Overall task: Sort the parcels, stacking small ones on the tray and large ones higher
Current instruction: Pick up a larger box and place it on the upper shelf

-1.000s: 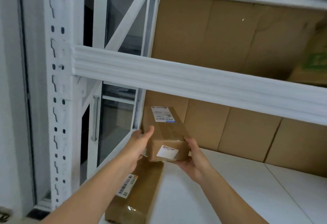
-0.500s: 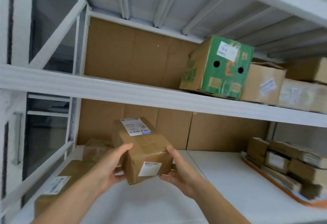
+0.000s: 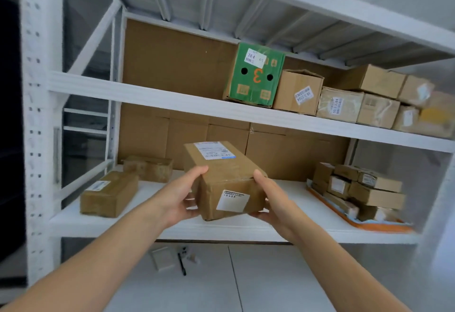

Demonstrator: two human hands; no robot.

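Observation:
A long brown cardboard parcel (image 3: 224, 176) with white labels on its top and near end is held in the air in front of the middle shelf (image 3: 231, 228). My left hand (image 3: 179, 196) grips its left side and my right hand (image 3: 273, 198) grips its right side. An orange tray (image 3: 359, 223) at the shelf's right end carries several small brown parcels (image 3: 362, 188). The upper shelf (image 3: 172, 102) holds a green box (image 3: 256, 75) and several larger brown boxes (image 3: 298, 92) along its right half.
Two brown parcels lie at the left of the middle shelf, one near the front (image 3: 108, 193) and one behind it (image 3: 147, 167). White rack uprights (image 3: 39, 114) stand at the left. A pen (image 3: 181, 263) and small white items lie on the floor below.
The view has pulled back and swung right, bringing the tray and the upper-shelf boxes into sight. The parcel has come away from the left corner of the shelf, still in both hands.

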